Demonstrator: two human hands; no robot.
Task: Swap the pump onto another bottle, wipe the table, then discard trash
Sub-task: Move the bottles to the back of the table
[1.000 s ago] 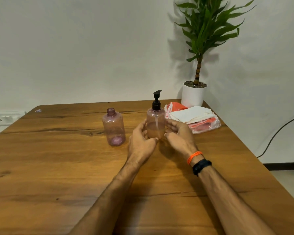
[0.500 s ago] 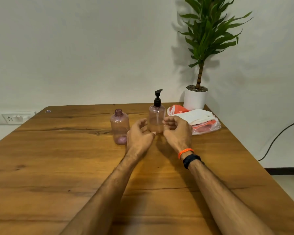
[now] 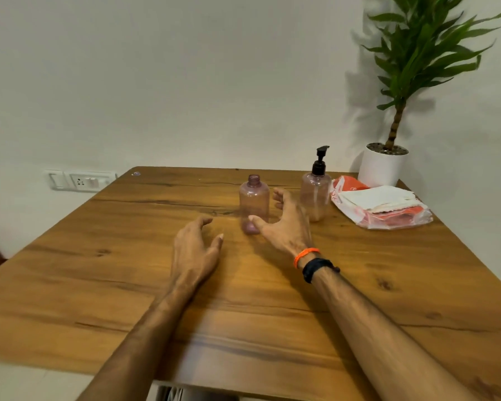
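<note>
Hands are hovering over the wooden surface [image 3: 128, 256], both spread and holding nothing. The right hand [image 3: 287, 227] is cupping toward the uncapped bottle [image 3: 254, 198], thumb at its base, though actual contact is unclear. The left hand [image 3: 194, 250] is lying open nearer the person. The pump bottle [image 3: 315, 192] is standing upright just beside the bagged cloths [image 3: 379, 206].

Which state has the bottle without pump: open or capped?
Open. The pumpless bottle stands upright with a bare neck; the black pump sits on the other bottle.
</note>
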